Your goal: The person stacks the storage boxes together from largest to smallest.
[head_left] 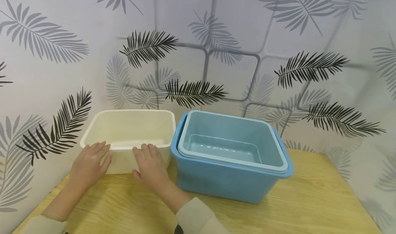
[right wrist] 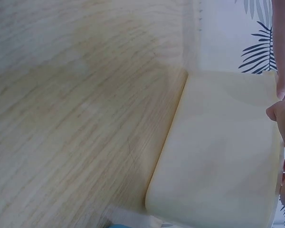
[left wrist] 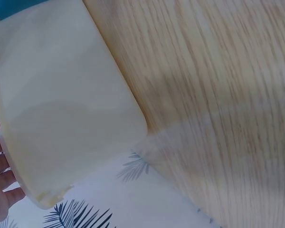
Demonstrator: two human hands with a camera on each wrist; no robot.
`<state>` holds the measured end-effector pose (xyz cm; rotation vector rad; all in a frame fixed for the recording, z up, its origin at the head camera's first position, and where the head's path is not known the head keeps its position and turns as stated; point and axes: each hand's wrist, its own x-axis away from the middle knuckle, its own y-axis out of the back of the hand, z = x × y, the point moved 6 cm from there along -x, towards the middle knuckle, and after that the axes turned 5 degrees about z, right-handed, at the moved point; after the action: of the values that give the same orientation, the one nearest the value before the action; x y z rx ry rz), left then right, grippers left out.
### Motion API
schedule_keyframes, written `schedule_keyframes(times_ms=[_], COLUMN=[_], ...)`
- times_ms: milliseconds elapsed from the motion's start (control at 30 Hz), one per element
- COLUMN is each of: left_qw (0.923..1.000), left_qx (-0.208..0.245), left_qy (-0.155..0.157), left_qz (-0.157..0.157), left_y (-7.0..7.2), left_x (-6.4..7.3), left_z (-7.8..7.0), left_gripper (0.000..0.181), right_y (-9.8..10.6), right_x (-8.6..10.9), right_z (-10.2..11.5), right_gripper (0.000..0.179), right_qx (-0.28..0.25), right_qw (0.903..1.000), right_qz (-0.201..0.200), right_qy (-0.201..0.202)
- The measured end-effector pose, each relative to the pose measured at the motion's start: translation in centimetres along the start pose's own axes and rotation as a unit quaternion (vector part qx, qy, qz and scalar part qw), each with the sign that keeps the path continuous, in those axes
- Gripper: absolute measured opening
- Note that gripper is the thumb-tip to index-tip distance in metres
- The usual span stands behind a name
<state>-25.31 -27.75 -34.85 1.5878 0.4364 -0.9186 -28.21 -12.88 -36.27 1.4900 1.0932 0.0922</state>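
A cream plastic bin (head_left: 121, 162) stands on the wooden table at the left, its mouth upward and its inside bare. My left hand (head_left: 88, 165) grips the near rim toward the left corner, fingers over the edge and thumb against the outer wall. Farther right along that rim, my right hand (head_left: 151, 167) holds on the same way, its thumb (right wrist: 272, 112) low on the outside. The bin's smooth outer wall (left wrist: 71, 95) fills much of the left wrist view, where the left fingers show at the rim.
Right beside the cream bin stands a blue bin (head_left: 222, 182) with a lighter blue bin (head_left: 229, 125) nested inside it. The wood-grain table (head_left: 315, 192) extends to the right and in front. A leaf-patterned wall covering (head_left: 235, 82) rises close behind and at both sides.
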Motion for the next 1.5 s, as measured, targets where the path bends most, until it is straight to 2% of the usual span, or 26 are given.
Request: schedule_keyframes(times_ms=[133,267,333,500,633,700,800,933,1033,1133,1233,1500], left_qw=[0.9998,0.9997,0.9996,0.9988,0.9968,0.9958,0.9952,0.9934,0.9901,0.9863,0.9863,0.9896], left_qx=[0.009,0.016,0.017,0.024,0.025,0.024,0.029,0.035,0.027,0.015,0.007,0.001], left_qy=[-0.008,-0.017,-0.023,-0.038,-0.067,-0.081,-0.094,-0.087,-0.069,-0.051,-0.055,-0.075], left_qz=[-0.012,-0.009,-0.009,-0.019,-0.036,-0.034,-0.004,0.066,0.12,0.156,0.156,0.123], left_y=[0.1,0.2,0.2,0.5,0.7,0.6,0.3,-0.3,-0.9,-1.2,-1.2,-0.5], left_x=[0.1,0.1,0.2,0.1,0.1,-0.1,-0.5,-1.0,-1.2,-1.2,-1.2,-1.4], left_z=[0.5,0.8,1.0,1.5,1.9,2.1,2.7,3.5,4.0,4.3,4.3,4.1], left_gripper=[0.03,0.031,0.039,0.072,0.074,0.075,0.075,0.047,0.033,0.025,0.021,0.02], right_y=[0.3,0.5,0.6,0.9,1.0,1.0,0.6,-0.1,-0.4,-0.5,-0.3,0.6], right_x=[0.3,0.4,0.4,0.4,0.4,0.3,0.1,-0.1,-0.1,0.0,0.0,-0.3], right_z=[0.3,0.4,0.4,0.3,-0.1,-0.5,-1.2,-2.3,-2.8,-3.1,-3.2,-3.0], right_gripper=[0.057,0.056,0.055,0.05,0.048,0.048,0.05,0.05,0.038,0.024,0.025,0.02], right_qx=[-0.013,-0.027,-0.038,-0.065,-0.068,-0.058,-0.031,0.029,0.053,0.037,0.015,0.024], right_qw=[0.9999,0.9996,0.9993,0.9977,0.997,0.9978,0.9993,0.9966,0.9948,0.996,0.9968,0.9958], right_qz=[-0.011,-0.008,-0.004,-0.009,-0.012,-0.004,0.019,0.061,0.068,0.064,0.066,0.087], right_qy=[0.001,-0.001,0.0,0.019,0.036,0.032,0.002,-0.047,-0.054,-0.05,-0.042,-0.012])
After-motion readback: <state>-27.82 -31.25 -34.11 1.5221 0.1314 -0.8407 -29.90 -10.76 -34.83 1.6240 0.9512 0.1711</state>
